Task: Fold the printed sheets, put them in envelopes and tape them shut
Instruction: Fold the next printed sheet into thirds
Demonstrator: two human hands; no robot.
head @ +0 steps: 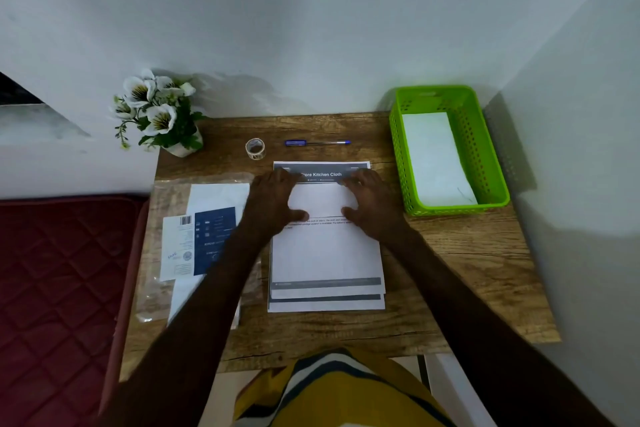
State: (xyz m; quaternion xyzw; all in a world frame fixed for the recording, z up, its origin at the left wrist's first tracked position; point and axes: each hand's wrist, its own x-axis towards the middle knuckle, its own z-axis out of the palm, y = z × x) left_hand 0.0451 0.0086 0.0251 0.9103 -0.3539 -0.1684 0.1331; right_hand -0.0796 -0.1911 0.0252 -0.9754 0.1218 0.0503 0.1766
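A stack of printed sheets [327, 253] lies in the middle of the wooden table [460, 274], its top page headed "Store Kitchen Cloth". A white folded panel [322, 199] lies across the upper part of the stack. My left hand [273, 204] rests on the panel's left end and my right hand [372, 204] on its right end. On both hands the fingers lie flat at the panel's far edge and the thumbs at its near edge. A clear plastic pack of white envelopes [204, 243] lies left of the stack. A roll of clear tape [255, 148] stands behind it.
A blue pen [317, 142] lies behind the sheets. A green perforated basket [450, 149] at the back right holds a white envelope [436, 159]. A pot of white flowers [159, 114] stands at the back left corner. A red quilted mattress [59, 288] borders the table's left.
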